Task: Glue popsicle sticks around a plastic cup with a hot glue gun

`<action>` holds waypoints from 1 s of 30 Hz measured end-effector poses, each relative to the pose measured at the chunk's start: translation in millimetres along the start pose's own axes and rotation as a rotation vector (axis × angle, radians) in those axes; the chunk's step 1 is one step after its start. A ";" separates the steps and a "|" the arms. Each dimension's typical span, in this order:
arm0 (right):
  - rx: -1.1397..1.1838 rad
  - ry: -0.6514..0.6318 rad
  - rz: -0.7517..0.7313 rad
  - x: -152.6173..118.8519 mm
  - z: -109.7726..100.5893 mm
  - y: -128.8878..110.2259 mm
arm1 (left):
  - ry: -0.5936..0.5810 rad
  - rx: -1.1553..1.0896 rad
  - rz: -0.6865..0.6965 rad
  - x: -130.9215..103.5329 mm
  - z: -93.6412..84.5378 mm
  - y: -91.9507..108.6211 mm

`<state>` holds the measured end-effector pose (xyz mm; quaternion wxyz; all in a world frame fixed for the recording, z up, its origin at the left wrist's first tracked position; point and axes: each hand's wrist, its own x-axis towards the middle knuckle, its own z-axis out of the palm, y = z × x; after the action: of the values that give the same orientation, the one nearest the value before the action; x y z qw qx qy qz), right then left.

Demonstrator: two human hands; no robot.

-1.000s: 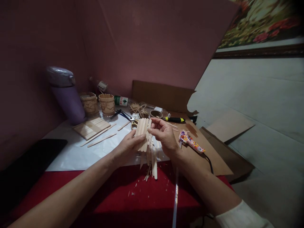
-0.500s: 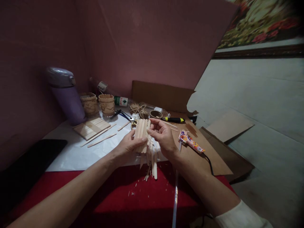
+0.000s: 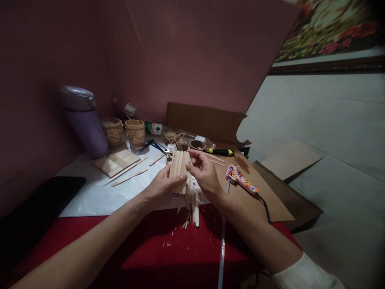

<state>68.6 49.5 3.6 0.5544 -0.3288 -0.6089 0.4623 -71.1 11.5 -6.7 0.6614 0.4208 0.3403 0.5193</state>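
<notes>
Left hand (image 3: 162,185) pinching stick row (image 3: 179,166), right hand (image 3: 207,174) pinching its right edge. Best: light even side pressure, tips level, row flat.

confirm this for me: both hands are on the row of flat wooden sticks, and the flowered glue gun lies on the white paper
No, the flowered glue gun lies on the brown cardboard, as the head view shows. Both hands are on the row of flat wooden sticks.

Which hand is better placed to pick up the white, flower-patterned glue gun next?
Likely the right hand: it is nearer the glue gun, and the left hand could support the pale, flat-stick wooden panel alone.
</notes>
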 end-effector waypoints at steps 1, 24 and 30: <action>-0.006 -0.002 0.000 0.2 -0.1 -0.7 | 0.007 0.004 0.006 0.1 0.1 -0.2; -0.445 -0.081 -0.448 -26.5 11.2 -2.9 | 0.219 -0.171 0.217 5.8 -5.5 10.5; -0.430 -0.103 -0.485 -28.0 12.8 -4.0 | 0.210 -0.183 0.220 6.1 -5.3 9.5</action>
<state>61.2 20.0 -2.5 0.5345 -0.2601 -0.7805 0.1937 -78.2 19.6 -0.4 0.5968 0.3373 0.3107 0.6584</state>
